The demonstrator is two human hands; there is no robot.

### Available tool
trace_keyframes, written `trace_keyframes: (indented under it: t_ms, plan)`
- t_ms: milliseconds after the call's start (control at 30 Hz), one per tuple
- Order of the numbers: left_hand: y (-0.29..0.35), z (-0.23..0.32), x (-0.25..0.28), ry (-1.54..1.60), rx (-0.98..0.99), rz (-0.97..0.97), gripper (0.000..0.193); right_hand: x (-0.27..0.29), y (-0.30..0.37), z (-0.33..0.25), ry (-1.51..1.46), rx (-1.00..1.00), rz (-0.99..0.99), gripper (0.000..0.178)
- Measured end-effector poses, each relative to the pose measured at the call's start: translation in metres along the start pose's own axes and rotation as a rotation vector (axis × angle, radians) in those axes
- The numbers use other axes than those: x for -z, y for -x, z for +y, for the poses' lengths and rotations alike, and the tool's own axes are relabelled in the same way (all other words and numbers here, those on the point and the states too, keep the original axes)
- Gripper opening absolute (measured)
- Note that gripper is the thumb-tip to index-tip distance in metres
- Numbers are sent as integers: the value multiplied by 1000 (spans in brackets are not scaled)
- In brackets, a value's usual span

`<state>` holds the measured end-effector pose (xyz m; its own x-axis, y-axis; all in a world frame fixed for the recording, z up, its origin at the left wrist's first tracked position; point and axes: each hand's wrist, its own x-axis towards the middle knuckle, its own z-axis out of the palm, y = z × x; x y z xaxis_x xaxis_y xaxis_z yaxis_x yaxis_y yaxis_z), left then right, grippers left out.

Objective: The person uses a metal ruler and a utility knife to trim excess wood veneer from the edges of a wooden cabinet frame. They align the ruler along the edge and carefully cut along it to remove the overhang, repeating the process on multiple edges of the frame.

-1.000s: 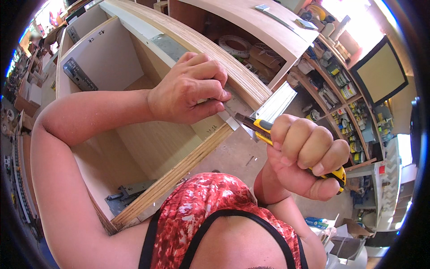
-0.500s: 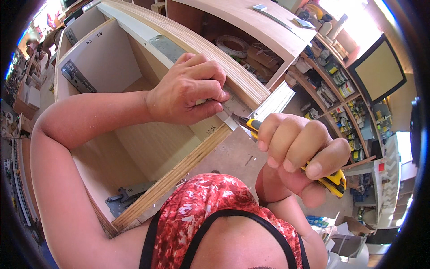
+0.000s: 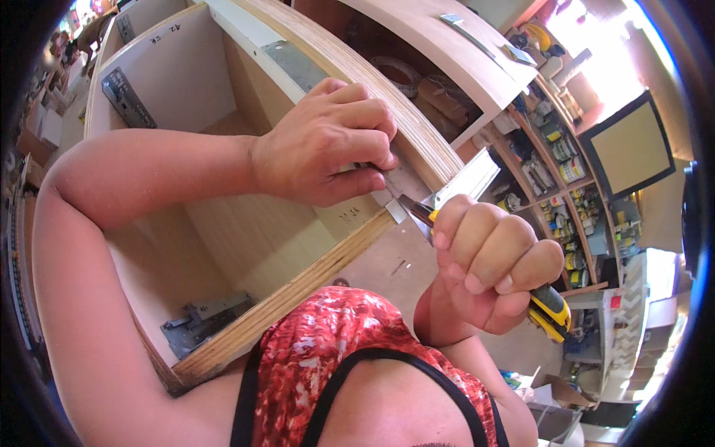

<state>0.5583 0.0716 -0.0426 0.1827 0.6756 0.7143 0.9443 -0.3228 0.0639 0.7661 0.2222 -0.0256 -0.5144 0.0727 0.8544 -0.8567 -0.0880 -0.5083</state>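
Note:
My right hand [image 3: 495,257] is wrapped around a yellow and black utility knife [image 3: 553,313]. The knife's blade points up and left, at the front corner of an open wooden cabinet [image 3: 298,294]. A short white strip end [image 3: 397,211] shows at that corner, by the blade tip. Just left of the tip, my left hand [image 3: 328,145] rests over the cabinet's edge rail with its fingers curled and thumb pressed to the forefinger. Whatever lies between those fingers is hidden.
Metal slides [image 3: 128,97] and a metal fitting [image 3: 208,320] sit inside the cabinet. Beyond it stands another pale cabinet [image 3: 417,52] with things inside. Shelves of cans and tools [image 3: 566,171] line the right side. A person [image 3: 93,33] is at the far left.
The view has shifted slightly, so cabinet and left hand appear a little to the right. My right hand has come closer to the corner, its fingers curled more around the knife.

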Motion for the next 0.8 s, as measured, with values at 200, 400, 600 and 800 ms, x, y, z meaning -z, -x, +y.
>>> trace_keyframes:
  t_ms: [200,400,600,800]
  plan:
    - [2,3,-5,2,45,12,20,-4,3,13,-19,102,108,43]
    - [6,1,-4,30,52,14,17,-6,3,13,11,89,64,44]
    - [7,2,-1,16,38,9,17,-7,-1,11,-12,73,3,36]
    - [8,2,3,7,37,-19,17,-8,0,12,-17,75,26,36]
